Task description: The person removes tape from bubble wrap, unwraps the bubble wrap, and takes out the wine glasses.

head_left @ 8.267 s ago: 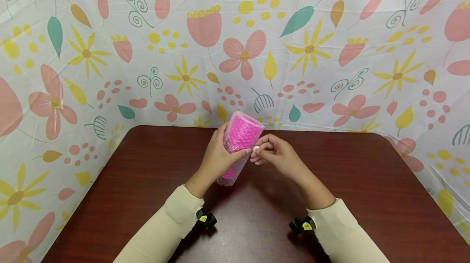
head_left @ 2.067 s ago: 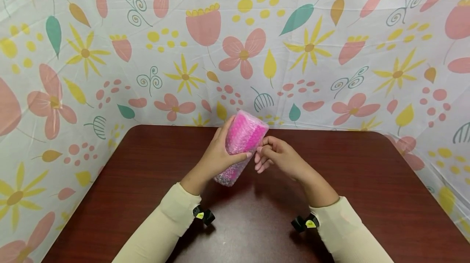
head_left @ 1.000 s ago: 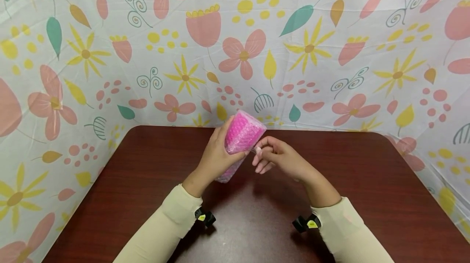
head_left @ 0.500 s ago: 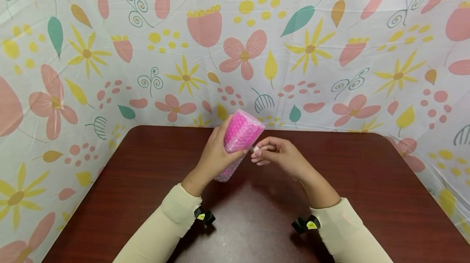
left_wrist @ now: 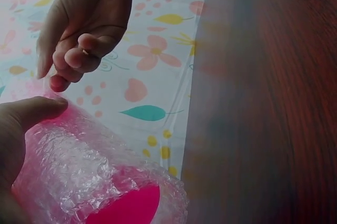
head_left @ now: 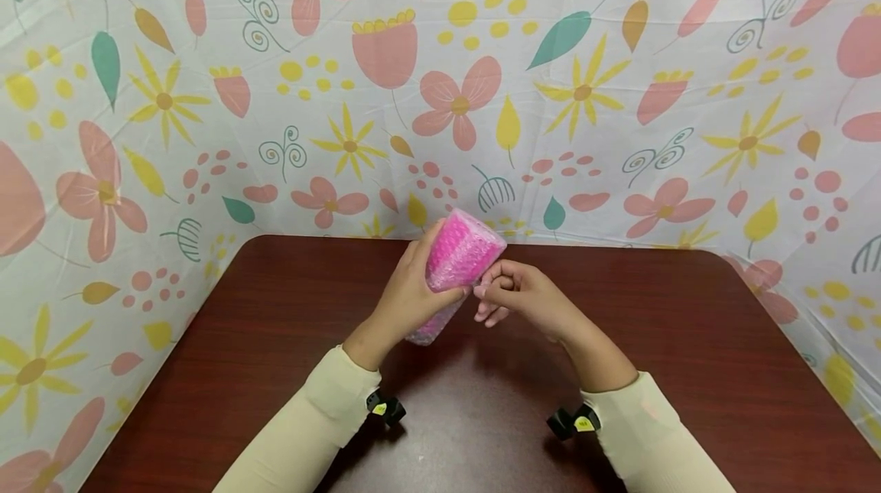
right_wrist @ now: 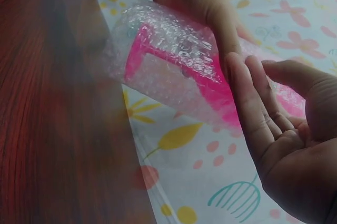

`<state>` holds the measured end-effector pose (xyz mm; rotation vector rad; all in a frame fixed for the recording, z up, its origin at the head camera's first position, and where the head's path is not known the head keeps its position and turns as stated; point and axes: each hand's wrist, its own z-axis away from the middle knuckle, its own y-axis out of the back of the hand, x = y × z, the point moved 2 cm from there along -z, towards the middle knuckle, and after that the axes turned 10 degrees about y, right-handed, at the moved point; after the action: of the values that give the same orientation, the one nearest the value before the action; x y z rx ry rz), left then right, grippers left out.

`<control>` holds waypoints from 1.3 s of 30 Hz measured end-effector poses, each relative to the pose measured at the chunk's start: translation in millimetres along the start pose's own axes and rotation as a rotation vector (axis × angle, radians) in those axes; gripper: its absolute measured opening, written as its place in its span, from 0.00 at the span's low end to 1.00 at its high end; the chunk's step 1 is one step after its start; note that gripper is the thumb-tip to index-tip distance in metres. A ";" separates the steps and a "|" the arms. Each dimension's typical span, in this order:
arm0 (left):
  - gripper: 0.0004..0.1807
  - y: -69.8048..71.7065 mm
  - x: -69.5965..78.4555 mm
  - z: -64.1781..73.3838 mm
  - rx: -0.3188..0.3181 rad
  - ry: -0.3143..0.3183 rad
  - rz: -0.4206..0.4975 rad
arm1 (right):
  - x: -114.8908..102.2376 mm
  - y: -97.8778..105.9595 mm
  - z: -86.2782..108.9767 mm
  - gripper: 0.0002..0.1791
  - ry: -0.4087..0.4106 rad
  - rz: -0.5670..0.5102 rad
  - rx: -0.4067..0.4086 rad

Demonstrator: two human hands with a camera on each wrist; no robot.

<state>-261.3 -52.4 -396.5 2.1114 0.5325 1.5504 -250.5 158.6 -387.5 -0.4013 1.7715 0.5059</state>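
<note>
A pink object in clear bubble wrap [head_left: 463, 254] is held tilted above the table. My left hand [head_left: 406, 296] grips it from the left, thumb across the near side. Through the wrap [right_wrist: 168, 39], the right wrist view shows a bright pink body with a narrow bar and an upright end piece; its kind is hidden. On the right side, near the left thumb, my right hand [head_left: 526, 298] has thumb and index fingertips drawn together at the wrap's edge, pinching there. The left wrist view shows the right hand's other fingers [left_wrist: 79, 58] curled.
The dark reddish-brown table [head_left: 275, 371] lies beneath both hands. A floral-patterned cloth [head_left: 619, 134] hangs behind it and along the sides. Each cuff carries a small black wrist camera, one on the left [head_left: 387, 407] and one on the right [head_left: 573, 423].
The wrapped object has turned a little and shifted slightly right since half a second ago. A small whitish bit at the right fingertips is now hidden. The left hand keeps its grip throughout.
</note>
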 end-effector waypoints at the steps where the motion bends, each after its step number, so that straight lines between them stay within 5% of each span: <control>1: 0.60 -0.6 0.0 0.1 -0.004 0.000 0.002 | -0.1 -0.2 0.0 0.12 0.002 0.004 0.006; 13: 0.57 -4.0 -3.6 0.7 -0.075 0.077 0.155 | -2.5 -0.7 -0.8 0.11 0.069 0.032 0.071; 30: 0.54 -1.8 -0.5 2.7 0.036 0.045 0.179 | -0.6 -4.6 -2.8 0.15 0.120 -0.017 0.065; 39: 0.53 0.0 2.9 2.9 0.058 0.040 0.154 | -0.2 -2.0 -0.7 0.12 0.108 0.135 0.189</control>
<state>-257.7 -51.2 -395.0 2.2146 0.4422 1.6838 -250.0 156.5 -387.4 -0.1805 1.9407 0.4133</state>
